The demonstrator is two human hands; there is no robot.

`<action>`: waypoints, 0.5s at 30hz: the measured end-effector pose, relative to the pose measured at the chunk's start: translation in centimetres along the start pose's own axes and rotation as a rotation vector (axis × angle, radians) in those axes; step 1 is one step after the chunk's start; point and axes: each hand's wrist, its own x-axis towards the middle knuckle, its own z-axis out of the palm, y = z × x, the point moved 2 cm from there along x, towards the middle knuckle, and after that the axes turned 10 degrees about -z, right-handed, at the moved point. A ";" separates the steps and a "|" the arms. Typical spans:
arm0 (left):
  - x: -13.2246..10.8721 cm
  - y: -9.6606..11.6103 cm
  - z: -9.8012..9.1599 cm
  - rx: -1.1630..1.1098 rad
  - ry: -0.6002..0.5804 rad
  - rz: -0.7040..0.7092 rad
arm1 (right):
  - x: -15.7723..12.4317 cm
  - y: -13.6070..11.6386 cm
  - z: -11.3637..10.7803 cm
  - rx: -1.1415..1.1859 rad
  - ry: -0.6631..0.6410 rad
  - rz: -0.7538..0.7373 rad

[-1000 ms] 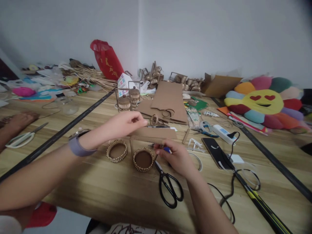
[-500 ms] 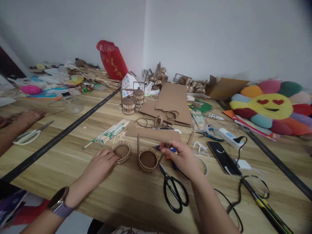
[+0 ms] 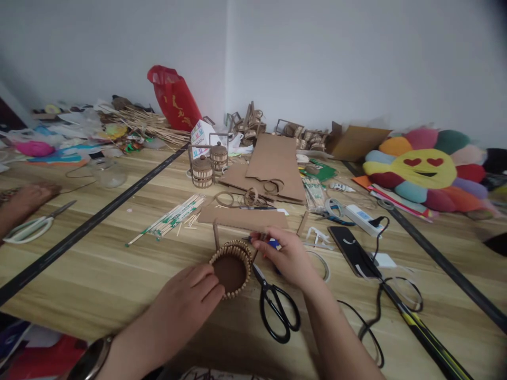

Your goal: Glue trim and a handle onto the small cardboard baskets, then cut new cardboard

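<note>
My left hand [image 3: 189, 298] is closed on the near rim of a round cardboard basket [image 3: 229, 273] edged with small sticks, and holds it tilted toward me. A second ring of the same kind [image 3: 239, 245] stands just behind it, partly covered. My right hand [image 3: 287, 257] rests to the right of both, its fingertips pinched on a small blue object [image 3: 272, 244] that I cannot make out. Black scissors [image 3: 274, 306] lie on the wooden table [image 3: 119, 274] between my two hands.
A flat cardboard strip [image 3: 241, 217], a bundle of bamboo sticks [image 3: 170, 219], a phone [image 3: 352, 252] and a power strip [image 3: 362, 219] with cables lie around. A flower cushion [image 3: 428, 169] is far right. Another person's hand [image 3: 24, 198] and white scissors [image 3: 27, 228] are far left.
My left hand drew back from the far cardboard, took the left basket ring and brought it, tilted, in front of the other ring. My right hand has hardly moved.
</note>
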 end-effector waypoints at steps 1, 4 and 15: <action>0.5 0.2 0.3 0.030 -0.024 -0.004 | 0.0 -0.1 0.0 -0.003 -0.003 0.001; 1.6 0.5 1.1 0.090 -0.105 -0.026 | 0.0 -0.2 0.0 -0.024 -0.007 0.005; 3.3 0.1 2.2 0.028 -0.209 -0.111 | 0.1 0.0 -0.1 -0.066 -0.030 0.022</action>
